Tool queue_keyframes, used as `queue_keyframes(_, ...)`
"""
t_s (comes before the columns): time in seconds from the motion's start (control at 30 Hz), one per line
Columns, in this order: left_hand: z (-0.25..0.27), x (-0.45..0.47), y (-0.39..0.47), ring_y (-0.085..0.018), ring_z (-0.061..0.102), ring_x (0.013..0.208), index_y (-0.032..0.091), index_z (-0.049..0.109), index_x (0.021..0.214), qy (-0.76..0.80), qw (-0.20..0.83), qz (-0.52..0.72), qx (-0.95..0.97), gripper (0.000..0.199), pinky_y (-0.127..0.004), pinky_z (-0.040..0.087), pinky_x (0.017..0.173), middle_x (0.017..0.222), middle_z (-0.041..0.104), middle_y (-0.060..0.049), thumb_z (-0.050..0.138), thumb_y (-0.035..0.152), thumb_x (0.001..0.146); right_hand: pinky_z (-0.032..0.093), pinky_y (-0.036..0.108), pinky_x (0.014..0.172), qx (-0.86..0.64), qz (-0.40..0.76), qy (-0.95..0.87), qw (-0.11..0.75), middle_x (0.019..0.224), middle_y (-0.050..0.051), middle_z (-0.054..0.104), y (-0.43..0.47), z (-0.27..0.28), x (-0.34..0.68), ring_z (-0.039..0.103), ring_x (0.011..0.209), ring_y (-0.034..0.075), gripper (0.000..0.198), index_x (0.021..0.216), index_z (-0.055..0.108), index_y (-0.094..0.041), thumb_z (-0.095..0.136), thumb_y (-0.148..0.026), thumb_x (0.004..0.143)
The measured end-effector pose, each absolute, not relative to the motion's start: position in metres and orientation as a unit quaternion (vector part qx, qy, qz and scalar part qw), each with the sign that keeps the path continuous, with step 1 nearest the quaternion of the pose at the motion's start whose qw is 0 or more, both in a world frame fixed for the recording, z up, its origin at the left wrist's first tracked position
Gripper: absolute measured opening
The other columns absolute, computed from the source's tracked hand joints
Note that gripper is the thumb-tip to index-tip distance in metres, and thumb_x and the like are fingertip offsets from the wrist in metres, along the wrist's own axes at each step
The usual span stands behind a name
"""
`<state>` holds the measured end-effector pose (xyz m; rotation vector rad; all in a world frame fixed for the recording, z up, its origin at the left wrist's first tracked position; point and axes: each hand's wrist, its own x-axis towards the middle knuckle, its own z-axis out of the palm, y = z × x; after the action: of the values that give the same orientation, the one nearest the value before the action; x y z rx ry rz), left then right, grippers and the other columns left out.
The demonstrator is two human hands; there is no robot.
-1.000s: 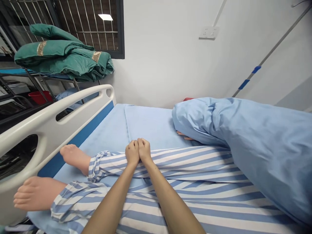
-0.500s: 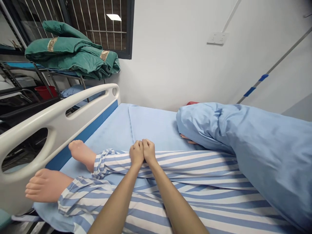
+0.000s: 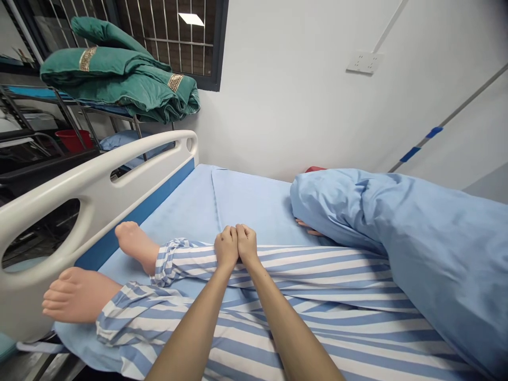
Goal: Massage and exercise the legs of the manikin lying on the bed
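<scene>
A manikin in blue-and-white striped trousers (image 3: 333, 264) lies along the bed, its smooth bare feet (image 3: 81, 293) at the left. My left hand (image 3: 226, 246) and my right hand (image 3: 246, 244) are side by side, touching, on the farther trouser leg around its lower half. Both have their fingers curled down over the leg's far side, and the fingertips are hidden. A light-blue quilt (image 3: 432, 233) is folded back over the manikin's upper part at the right. From under its edge the fingers of the manikin's hand (image 3: 307, 226) stick out.
A cream bed end board (image 3: 95, 174) with cut-out handles rises at the left. Light-blue sheet (image 3: 254, 198) covers the mattress beyond the legs. Behind stand a rack holding folded green quilts (image 3: 123, 79) and a red bucket (image 3: 73, 140). A white wall with a socket (image 3: 364, 62) borders the far side.
The view has shifted slightly, moving the whole scene a little in the picture. Both hands keep their place on the trouser leg, fingers still curled over it.
</scene>
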<state>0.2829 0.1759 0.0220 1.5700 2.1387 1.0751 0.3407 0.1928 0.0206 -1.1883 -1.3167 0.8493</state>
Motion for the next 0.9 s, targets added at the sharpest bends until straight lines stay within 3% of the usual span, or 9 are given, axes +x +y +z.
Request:
queue_keyframes(0.17, 0.025, 0.283, 0.175, -0.016, 0.056, 0.068, 0.022, 0.056, 0.074, 0.748, 0.144, 0.362, 0.537, 0.032, -0.026, 0.028, 0.059, 0.071, 0.065, -0.004, 0.031, 0.035, 0.088, 0.026, 0.022, 0.046, -0.506, 0.366, -0.556, 0.548, 0.048, -0.007, 0.028, 0.194, 0.021, 0.341, 0.028, 0.050, 0.008, 0.032, 0.051, 0.029, -0.020, 0.043, -0.036, 0.075)
queue_keyframes(0.43, 0.025, 0.284, 0.175, -0.016, 0.054, 0.065, 0.022, 0.057, 0.067, 0.735, 0.146, 0.362, 0.554, 0.034, -0.027, 0.027, 0.058, 0.068, 0.064, -0.004, 0.032, 0.033, 0.086, 0.022, 0.023, 0.047, -0.507, 0.309, -0.667, 0.450, 0.045, -0.007, 0.027, 0.195, 0.048, 0.365, 0.028, 0.047, 0.008, 0.034, 0.047, 0.032, -0.019, 0.042, -0.035, 0.075)
queue_keyframes(0.63, 0.021, 0.287, 0.177, -0.016, 0.054, 0.068, 0.022, 0.057, 0.068, 0.739, 0.129, 0.361, 0.554, 0.030, -0.026, 0.028, 0.060, 0.071, 0.065, -0.003, 0.034, 0.033, 0.084, 0.021, 0.023, 0.049, -0.529, 0.273, -0.648, 0.476, 0.046, -0.007, 0.025, 0.191, 0.024, 0.372, 0.026, 0.049, 0.008, 0.035, 0.047, 0.030, -0.019, 0.042, -0.035, 0.076)
queue_keyframes(0.9, 0.023, 0.289, 0.178, -0.013, 0.050, 0.062, 0.021, 0.053, 0.060, 0.732, 0.123, 0.348, 0.572, 0.032, -0.026, 0.028, 0.058, 0.065, 0.062, -0.002, 0.033, 0.031, 0.082, 0.022, 0.022, 0.048, -0.521, 0.313, -0.621, 0.495, 0.046, -0.007, 0.024, 0.196, 0.022, 0.375, 0.027, 0.049, 0.008, 0.036, 0.048, 0.028, -0.019, 0.041, -0.036, 0.077)
